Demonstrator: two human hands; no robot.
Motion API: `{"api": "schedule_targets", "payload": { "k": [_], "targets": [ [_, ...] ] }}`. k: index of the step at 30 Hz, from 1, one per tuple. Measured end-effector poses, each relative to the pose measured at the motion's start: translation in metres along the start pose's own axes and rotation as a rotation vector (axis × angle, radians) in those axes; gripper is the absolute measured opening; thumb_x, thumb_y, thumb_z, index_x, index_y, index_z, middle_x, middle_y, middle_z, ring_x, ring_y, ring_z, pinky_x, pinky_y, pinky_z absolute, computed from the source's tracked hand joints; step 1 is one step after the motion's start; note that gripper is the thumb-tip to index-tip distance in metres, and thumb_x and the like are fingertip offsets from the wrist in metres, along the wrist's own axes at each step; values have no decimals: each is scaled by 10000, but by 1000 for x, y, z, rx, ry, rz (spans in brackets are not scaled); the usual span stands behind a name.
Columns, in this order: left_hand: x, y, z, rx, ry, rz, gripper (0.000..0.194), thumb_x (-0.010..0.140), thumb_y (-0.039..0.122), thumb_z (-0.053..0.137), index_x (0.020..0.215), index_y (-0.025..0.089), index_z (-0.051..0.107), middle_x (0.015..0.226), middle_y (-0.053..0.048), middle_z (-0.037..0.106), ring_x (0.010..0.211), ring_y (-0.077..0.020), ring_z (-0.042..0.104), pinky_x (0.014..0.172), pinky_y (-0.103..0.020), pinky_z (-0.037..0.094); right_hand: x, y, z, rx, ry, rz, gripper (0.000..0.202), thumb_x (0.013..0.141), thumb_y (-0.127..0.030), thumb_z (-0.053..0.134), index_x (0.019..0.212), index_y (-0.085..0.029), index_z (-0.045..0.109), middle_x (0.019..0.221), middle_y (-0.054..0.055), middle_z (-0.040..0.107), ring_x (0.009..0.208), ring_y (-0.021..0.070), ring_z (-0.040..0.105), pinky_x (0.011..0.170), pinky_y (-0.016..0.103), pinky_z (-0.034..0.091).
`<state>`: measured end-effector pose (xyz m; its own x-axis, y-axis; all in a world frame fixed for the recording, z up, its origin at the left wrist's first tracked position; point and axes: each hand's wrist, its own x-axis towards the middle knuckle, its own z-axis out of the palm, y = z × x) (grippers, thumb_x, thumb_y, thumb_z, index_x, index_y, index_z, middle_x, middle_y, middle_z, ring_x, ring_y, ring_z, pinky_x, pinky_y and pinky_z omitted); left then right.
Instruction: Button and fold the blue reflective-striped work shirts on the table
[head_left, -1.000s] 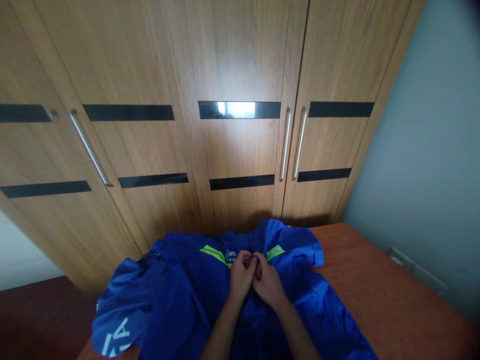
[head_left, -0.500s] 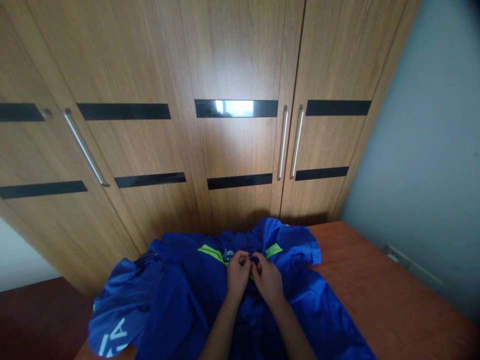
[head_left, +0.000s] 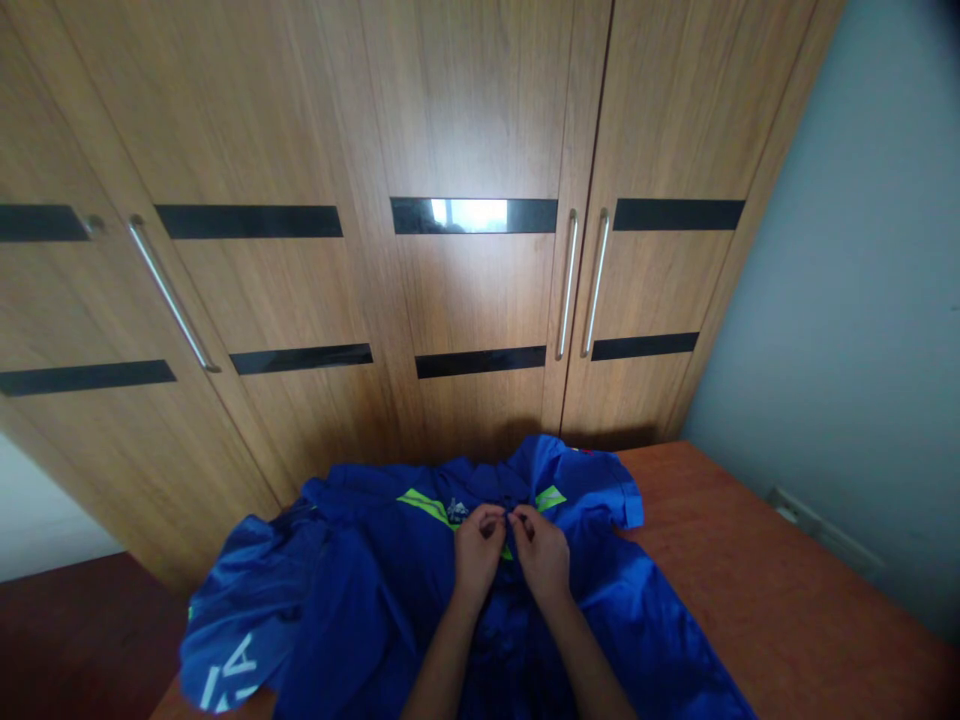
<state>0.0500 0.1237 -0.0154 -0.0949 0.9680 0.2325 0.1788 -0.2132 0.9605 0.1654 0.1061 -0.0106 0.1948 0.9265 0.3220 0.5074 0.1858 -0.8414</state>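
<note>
A blue jacket [head_left: 360, 580] with yellow-green reflective strips and a small white emblem on the chest lies spread out before me. My left hand [head_left: 478, 550] pinches the cloth at the middle of its front, just below the emblem. Close beside it, my right hand [head_left: 541, 552] pinches the facing front edge, its fingertips nearly meeting those of the left. Whatever small fastening lies between the fingers is too tiny to make out. White letters show on the part of the garment at the lower left.
The jacket rests on a reddish-brown wooden surface [head_left: 720, 540]. Directly behind stands a wooden wardrobe [head_left: 472, 290] with metal handles and black strips. A pale wall [head_left: 847, 300] with a socket strip [head_left: 821, 530] bounds the right side.
My right hand has shifted slightly right, and its fingers are a little straighter. My left hand stays nearly in place, still pinching. The jacket lies much the same.
</note>
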Motion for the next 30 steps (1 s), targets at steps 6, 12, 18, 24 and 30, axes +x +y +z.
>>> {"api": "schedule_targets", "payload": {
  "k": [6, 12, 18, 24, 30],
  "targets": [
    [-2, -1, 0, -4, -11, 18, 141, 732, 244, 560, 822, 180, 649, 854, -59, 741, 818, -198, 698, 770, -308, 541, 7, 12, 7, 220, -22, 86, 356, 822, -482, 495, 803, -173, 671, 641, 29, 651, 594, 178, 583, 550, 251, 427],
    [-4, -1, 0, 25, 13, 32, 157, 755, 272, 562, 861, 185, 638, 840, -51, 734, 804, -196, 693, 766, -310, 535, 9, 20, 8, 346, -118, 126, 389, 817, -501, 485, 777, -152, 650, 610, 13, 633, 528, 151, 544, 491, 235, 407],
    [-5, -3, -3, 83, 20, 32, 149, 753, 294, 573, 823, 186, 647, 767, -35, 722, 739, -195, 686, 700, -291, 524, 9, 23, 8, 289, -135, 116, 328, 798, -456, 509, 749, -157, 633, 618, 14, 626, 568, 158, 557, 520, 234, 409],
    [-6, -2, -4, 140, 12, 39, 203, 787, 333, 508, 765, 180, 640, 742, -27, 709, 732, -187, 673, 687, -279, 515, 9, 21, 4, 63, -137, 105, 302, 808, -442, 498, 679, -194, 614, 566, -8, 604, 559, 163, 575, 526, 232, 389],
    [-15, -4, -5, 309, 29, 2, 143, 795, 241, 491, 764, 192, 622, 732, -19, 688, 718, -177, 655, 676, -267, 483, 11, 8, -5, -194, -107, 116, 234, 845, -392, 494, 728, -226, 610, 622, -10, 642, 612, 167, 617, 577, 238, 405]
  ]
}}
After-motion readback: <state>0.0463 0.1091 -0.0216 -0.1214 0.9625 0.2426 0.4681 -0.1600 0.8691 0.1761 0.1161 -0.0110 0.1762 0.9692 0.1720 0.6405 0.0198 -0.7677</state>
